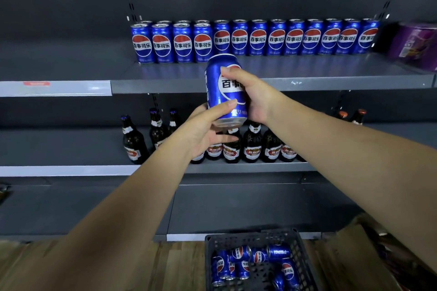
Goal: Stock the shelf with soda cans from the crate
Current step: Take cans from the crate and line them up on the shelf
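Blue soda can (214,73) in mid-air, slightly tilted, just before shelf (307,69) edge. I see right hand (251,94) wrapped round its right side, thumb on logo. Left hand (201,132) cups base, thumb on front. Spare cans (238,254) lie in crate (304,258) below.

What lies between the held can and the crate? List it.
Head view: under the can, the left hand, beer bottles on the middle shelf, then a bare lower shelf.

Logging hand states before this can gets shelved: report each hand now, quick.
Left hand: holding the blue soda can near its base.
Right hand: holding the same can, higher up its side.
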Motion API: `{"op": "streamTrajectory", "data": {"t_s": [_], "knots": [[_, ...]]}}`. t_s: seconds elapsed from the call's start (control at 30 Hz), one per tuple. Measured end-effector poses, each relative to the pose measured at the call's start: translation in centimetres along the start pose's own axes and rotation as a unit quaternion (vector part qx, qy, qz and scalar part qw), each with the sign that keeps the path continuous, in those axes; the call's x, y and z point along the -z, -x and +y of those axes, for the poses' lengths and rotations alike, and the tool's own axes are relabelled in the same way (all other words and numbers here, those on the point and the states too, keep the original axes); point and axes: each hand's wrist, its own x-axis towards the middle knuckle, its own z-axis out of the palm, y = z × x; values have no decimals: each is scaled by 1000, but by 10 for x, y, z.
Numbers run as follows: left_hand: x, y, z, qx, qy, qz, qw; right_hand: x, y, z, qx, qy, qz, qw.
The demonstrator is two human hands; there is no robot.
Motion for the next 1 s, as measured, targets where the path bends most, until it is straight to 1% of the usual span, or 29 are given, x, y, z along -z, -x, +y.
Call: {"op": "streamTrajectory", "data": {"t_s": [0.07,0.13,0.23,0.3,0.4,0.47,0.53,0.6,0.67,0.9,1.0], "knots": [[1,0,-2,1,-31,-6,1000,0,-6,-1,30,7,54,998],[-1,0,-4,-5,-77,8,997,-1,-8,-3,50,10,90,995],[-10,-5,-7,-23,-140,64,988,-3,-9,-4,69,11,113,991],[-12,-9,-5,-25,-142,74,987,-5,-9,-5,81,23,120,989],[-7,-13,-4,-31,-121,65,990,-3,-10,-6,89,52,111,988],[-4,-15,-7,-42,-104,70,991,-2,-8,-7,85,104,85,987],[-5,-16,-11,-55,-81,71,993,2,-5,-6,61,159,47,984],[-8,-18,-14,-61,-67,75,993,7,1,-2,39,223,14,974],[-11,-20,-16,-65,-60,86,992,12,4,6,38,269,-2,962],[-17,-20,-21,-51,-59,92,993,24,1,15,61,295,18,953],[-20,-24,-26,-30,-77,99,992,33,-2,19,77,306,30,949]]}}
